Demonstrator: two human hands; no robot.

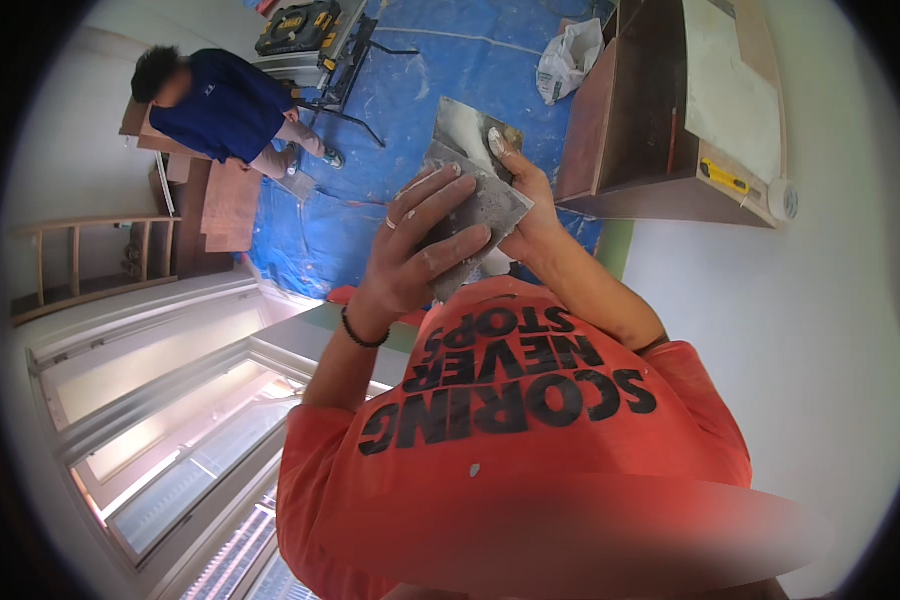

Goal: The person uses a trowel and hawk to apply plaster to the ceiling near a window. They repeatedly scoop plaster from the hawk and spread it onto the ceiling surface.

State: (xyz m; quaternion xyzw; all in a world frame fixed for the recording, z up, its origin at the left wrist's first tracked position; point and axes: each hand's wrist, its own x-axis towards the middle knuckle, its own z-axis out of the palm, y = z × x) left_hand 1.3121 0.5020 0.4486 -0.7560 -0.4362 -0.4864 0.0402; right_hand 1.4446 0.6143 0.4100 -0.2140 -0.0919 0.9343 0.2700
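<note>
Blue tarp [490, 60] covers the floor below us, streaked with white dust. White wall [800, 330] fills the right side. A brown wooden cabinet [630, 110] stands on the tarp, with a yellow knife [723, 177] and a tape roll [784, 199] on its edge. A second person in a dark blue top [225, 105] crouches by stacked boards, near a table saw [305, 35]. A white bag [568, 58] lies beside the cabinet.

Up at chest height we hold two metal plaster blades together. Left hand [415, 250] wraps the front blade [475, 215], fingers curled over its face. Right hand [525, 195] grips the rear blade [470, 130], thumb pressed on it. Both blades look smeared grey with little compound loaded, so we judge we're between passes, scraping one clean against the other; wall finish can't be judged from here.
</note>
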